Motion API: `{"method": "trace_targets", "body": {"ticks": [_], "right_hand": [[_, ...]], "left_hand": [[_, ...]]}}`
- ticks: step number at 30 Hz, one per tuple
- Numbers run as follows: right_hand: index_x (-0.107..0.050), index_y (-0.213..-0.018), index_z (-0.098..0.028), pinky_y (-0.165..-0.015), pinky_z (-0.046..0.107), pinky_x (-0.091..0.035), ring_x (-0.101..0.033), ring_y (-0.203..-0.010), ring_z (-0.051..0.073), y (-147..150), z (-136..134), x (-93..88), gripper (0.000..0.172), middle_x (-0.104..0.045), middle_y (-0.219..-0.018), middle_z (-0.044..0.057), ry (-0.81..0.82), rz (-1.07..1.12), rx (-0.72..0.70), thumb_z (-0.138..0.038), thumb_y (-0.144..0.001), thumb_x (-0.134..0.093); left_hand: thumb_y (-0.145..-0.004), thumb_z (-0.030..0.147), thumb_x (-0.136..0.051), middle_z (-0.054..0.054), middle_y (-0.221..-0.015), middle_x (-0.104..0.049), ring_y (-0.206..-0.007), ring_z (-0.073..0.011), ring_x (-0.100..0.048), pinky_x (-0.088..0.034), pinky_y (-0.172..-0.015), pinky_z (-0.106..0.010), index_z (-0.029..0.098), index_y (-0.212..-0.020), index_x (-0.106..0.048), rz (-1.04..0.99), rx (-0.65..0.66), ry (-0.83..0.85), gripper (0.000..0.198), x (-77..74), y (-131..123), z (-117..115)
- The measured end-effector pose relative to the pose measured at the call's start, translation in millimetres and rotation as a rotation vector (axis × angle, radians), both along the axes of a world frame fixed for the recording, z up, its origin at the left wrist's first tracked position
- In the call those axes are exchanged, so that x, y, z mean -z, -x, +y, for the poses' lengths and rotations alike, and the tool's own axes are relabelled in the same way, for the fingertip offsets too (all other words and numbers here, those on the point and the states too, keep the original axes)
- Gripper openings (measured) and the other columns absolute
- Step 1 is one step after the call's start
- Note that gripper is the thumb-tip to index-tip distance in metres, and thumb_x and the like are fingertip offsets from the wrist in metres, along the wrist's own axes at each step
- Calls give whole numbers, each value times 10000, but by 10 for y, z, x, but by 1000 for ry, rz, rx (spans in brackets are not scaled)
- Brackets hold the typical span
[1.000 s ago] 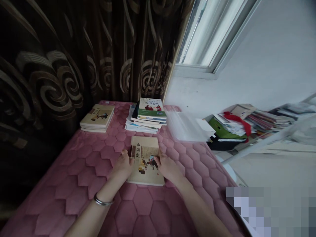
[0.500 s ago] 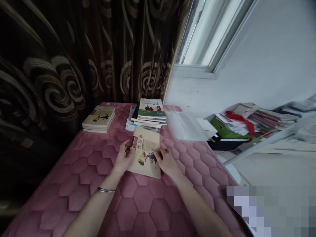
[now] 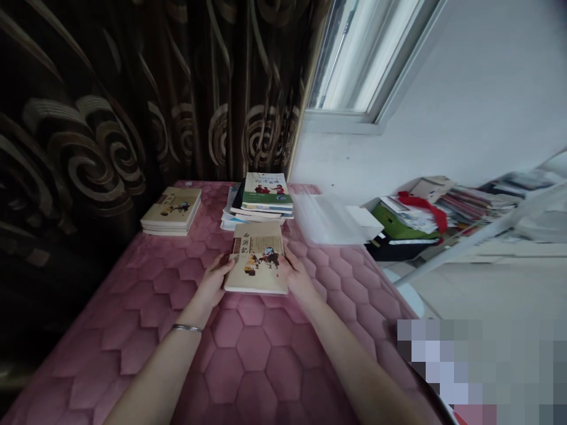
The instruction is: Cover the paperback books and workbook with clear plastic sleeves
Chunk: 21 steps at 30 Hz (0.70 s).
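A beige book (image 3: 258,258) with Chinese characters and small painted figures on its cover is held between my two hands, its near edge raised toward me. My left hand (image 3: 216,275) grips its left side, thumb on the cover. On the opposite side my right hand (image 3: 296,273) holds the edge, with the fingers partly hidden. Just beyond it lies a mixed pile of books (image 3: 267,198), topped by a green and white one. Farther left, a neat stack of matching beige books (image 3: 172,211) rests on the pink quilted cover (image 3: 252,348).
Right of the pile is a clear plastic sheet or bag (image 3: 328,217) beside a white box (image 3: 364,223). Papers and a red cloth (image 3: 425,208) lie on a shelf to the right. A dark patterned curtain (image 3: 177,88) hangs behind, beside a window (image 3: 349,59).
The book has tilted, its near edge lifting from the quilted cover so that it looks flatter. Both hands have closed more firmly on its sides. The view has shifted slightly.
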State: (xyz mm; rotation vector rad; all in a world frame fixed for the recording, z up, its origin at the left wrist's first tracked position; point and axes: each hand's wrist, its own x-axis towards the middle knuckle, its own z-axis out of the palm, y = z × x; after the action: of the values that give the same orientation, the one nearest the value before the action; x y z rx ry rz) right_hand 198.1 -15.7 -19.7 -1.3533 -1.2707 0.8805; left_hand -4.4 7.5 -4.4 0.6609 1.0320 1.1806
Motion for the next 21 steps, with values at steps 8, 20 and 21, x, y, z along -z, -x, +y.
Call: {"method": "trace_targets", "body": {"ticks": [8, 20, 21], "right_hand": [[-446, -1388, -242, -1059, 389, -378, -494, -1237, 202, -28, -43, -106, 557, -543, -1356, 27, -57, -43, -49, -427, -862, -440], [-619, -1196, -221, -900, 338, -472, -628, -1006, 211, -129, 17, -104, 385, -695, -1096, 36, 131, -411, -37, -273, -879, -407], [-636, -1166, -219, -888, 329, -471, -633, -981, 212, -153, 14, -103, 365, -701, -1061, 43, 159, -507, -14, -272, -882, -413]], "left_hand": [[-665, 104, -707, -68, -1117, -684, -944, -169, -654, -529, -826, -285, 173, -1092, -624, 14, 33, -39, 440, -38, 59, -5], [-779, 190, -604, -148, -1316, -559, -1237, -257, -494, -355, -1066, -429, 148, -1241, -558, 853, 126, -328, 466, 74, -32, -21], [-792, 196, -585, -159, -1372, -505, -1267, -283, -458, -344, -1066, -466, 154, -1245, -560, 1027, 142, -368, 456, 59, -49, -53]]}}
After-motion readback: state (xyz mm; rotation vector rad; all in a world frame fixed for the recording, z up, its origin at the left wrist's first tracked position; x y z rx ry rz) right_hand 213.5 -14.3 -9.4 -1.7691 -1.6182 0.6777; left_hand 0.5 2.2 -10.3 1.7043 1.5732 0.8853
